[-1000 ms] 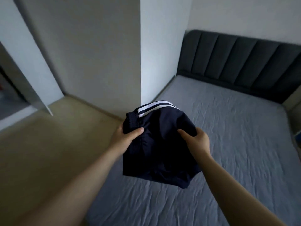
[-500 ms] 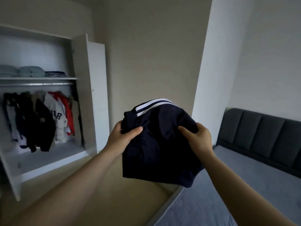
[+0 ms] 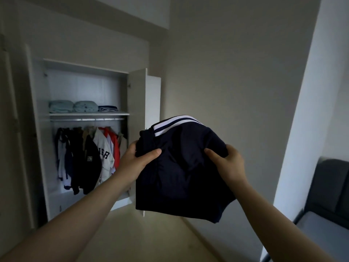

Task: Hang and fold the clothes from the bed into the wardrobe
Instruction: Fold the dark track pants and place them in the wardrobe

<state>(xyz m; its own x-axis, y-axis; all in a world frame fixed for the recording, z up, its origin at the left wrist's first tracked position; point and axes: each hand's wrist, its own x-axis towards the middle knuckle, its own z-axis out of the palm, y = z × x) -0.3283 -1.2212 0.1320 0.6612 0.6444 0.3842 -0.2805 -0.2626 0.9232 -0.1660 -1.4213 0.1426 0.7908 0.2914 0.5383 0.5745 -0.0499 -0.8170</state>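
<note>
The left hand (image 3: 135, 163) and right hand (image 3: 229, 163) each clamp fingers and thumb on a folded dark garment (image 3: 181, 167). The open wardrobe (image 3: 86, 129) stands beyond, with 3 folded piles (image 3: 83, 106) on its shelf.

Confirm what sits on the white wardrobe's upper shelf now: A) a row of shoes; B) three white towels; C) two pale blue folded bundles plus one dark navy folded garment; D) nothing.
C: the white wardrobe shelf carries a left pale blue folded bundle, a second pale blue folded bundle beside it and a dark navy folded garment at the right end.
</note>
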